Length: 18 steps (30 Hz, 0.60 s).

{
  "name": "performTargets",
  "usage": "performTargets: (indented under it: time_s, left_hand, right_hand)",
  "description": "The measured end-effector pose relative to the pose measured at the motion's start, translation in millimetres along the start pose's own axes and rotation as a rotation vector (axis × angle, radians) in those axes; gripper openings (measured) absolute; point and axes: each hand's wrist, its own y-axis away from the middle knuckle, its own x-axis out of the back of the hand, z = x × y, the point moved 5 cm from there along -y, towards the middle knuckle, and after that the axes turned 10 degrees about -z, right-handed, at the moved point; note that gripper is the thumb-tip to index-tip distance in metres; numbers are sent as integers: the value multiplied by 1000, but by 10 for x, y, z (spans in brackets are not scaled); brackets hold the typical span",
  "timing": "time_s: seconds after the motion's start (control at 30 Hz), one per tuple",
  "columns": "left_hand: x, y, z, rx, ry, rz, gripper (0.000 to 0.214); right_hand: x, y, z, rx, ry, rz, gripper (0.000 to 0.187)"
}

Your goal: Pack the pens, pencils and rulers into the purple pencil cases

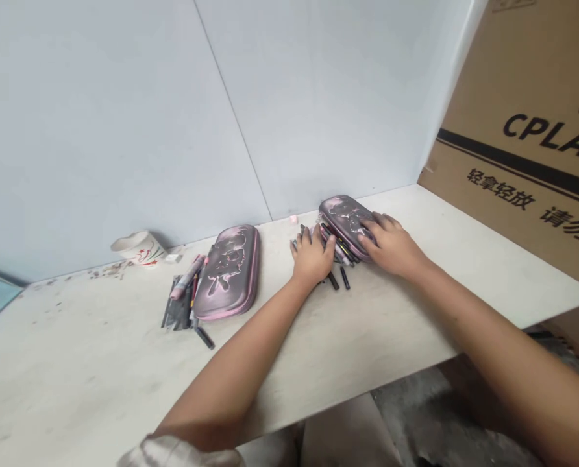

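Observation:
My left hand [313,258] lies over a small heap of pens [341,251], its fingers spread and open. Some pens are hidden beneath it. On the near right end of a dark pencil case [344,213] with pink trim rests my right hand [391,243], open, the fingers apart on its lid. The heap lies along the left side of this case. Two short black pieces, perhaps pen caps [344,278], sit just in front of the heap. Farther left is a second, similar pencil case [228,269], which neither hand touches.
Beside the left case lie more pens, a pinkish roll [187,279] and dark flat packets [175,311]. A paper cup [138,249] tips against the wall near dark crumbs. A small pink piece [293,219] lies by the wall. A large cardboard box [523,155] stands at right.

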Motion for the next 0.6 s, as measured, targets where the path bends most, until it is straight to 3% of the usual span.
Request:
performTargets:
  time_s: [0.13, 0.27, 0.4, 0.5, 0.6]
  left_hand:
    - [26, 59, 11, -37, 28, 6, 56]
    - [91, 296, 30, -148, 23, 23, 55]
    - [269, 630, 8, -249, -56, 53, 52]
    - [513, 869, -171, -268, -129, 110, 47]
    - [800, 1038, -535, -198, -163, 198, 46]
  right_hand:
    - [74, 235, -301, 147, -103, 130, 34]
    - [17, 384, -632, 291, -172, 91, 29]
    - [-18, 353, -863, 327, -189, 108, 27]
    - [-112, 272, -1052, 311, -214, 59, 25]
    - [-263, 190, -1316, 272, -273, -12, 24]
